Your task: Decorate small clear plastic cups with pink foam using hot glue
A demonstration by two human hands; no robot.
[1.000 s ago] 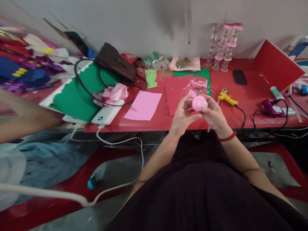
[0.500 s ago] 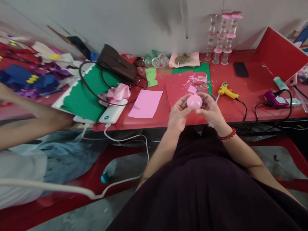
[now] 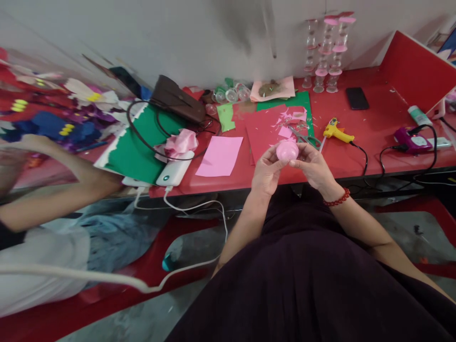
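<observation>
Between my two hands is a shiny, round pink piece (image 3: 287, 150), which looks like a small clear plastic cup over pink paper; its exact make-up is hard to see. My left hand (image 3: 266, 170) closes on its left side with thumb and fingers. On the other side, my right hand (image 3: 313, 164), below a red bead bracelet (image 3: 337, 198), grips it too. Just beyond the fingers lie scissors (image 3: 313, 141), a small pink paper square (image 3: 284, 132) and pink scraps on red sheets (image 3: 261, 124). A yellow hot glue gun (image 3: 338, 131) rests right of my right hand.
A pink sheet (image 3: 220, 156) and a white power bank (image 3: 175, 170) lie to the left. Behind stand strung clear cups with pink discs (image 3: 327, 52). A phone (image 3: 356, 98) and a purple power adapter (image 3: 413, 141) are at right. Another person's arm (image 3: 67, 178) reaches in at far left.
The view has shifted a little, so the items at left appear farther right. The pink piece stays in both hands, at nearly the same place. The other person's arm has moved slightly.
</observation>
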